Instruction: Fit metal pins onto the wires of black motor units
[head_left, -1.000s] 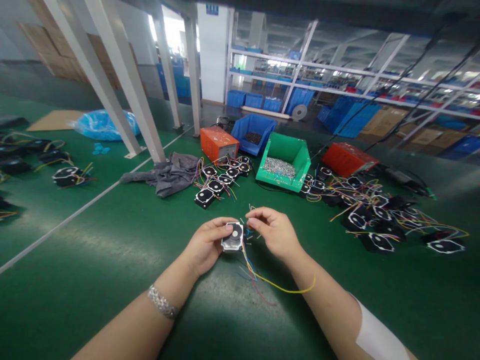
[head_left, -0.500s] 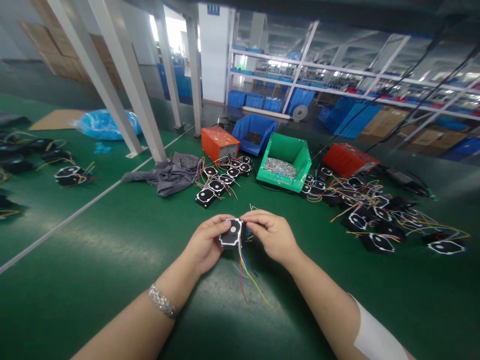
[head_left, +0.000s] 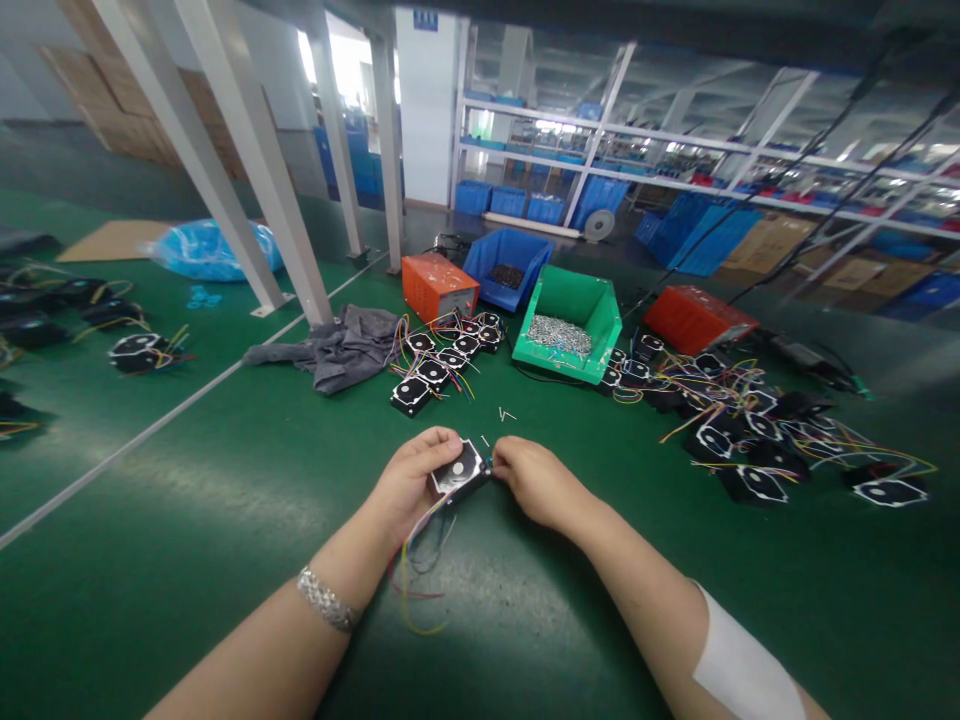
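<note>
My left hand (head_left: pixel 409 482) grips a small black motor (head_left: pixel 457 468) with a white-edged face and a round hub, tilted just above the green table. Its coloured wires (head_left: pixel 416 560) trail down and to the left, under my left wrist. My right hand (head_left: pixel 529 480) is closed in a pinch at the motor's right edge, on something too small to make out. A few loose screws (head_left: pixel 506 413) lie on the table just beyond my hands.
A green bin of screws (head_left: pixel 570 325), a blue bin (head_left: pixel 506 268) and an orange box (head_left: pixel 437 285) stand behind. Finished motors (head_left: pixel 442 362) lie in a row left of centre. A tangled pile of motors (head_left: pixel 750 420) lies to the right. A grey cloth (head_left: pixel 337 350) is at the left.
The motor has been turned in my left hand, so its wires now hang to the left instead of straight down. Both hands have dropped slightly towards the table.
</note>
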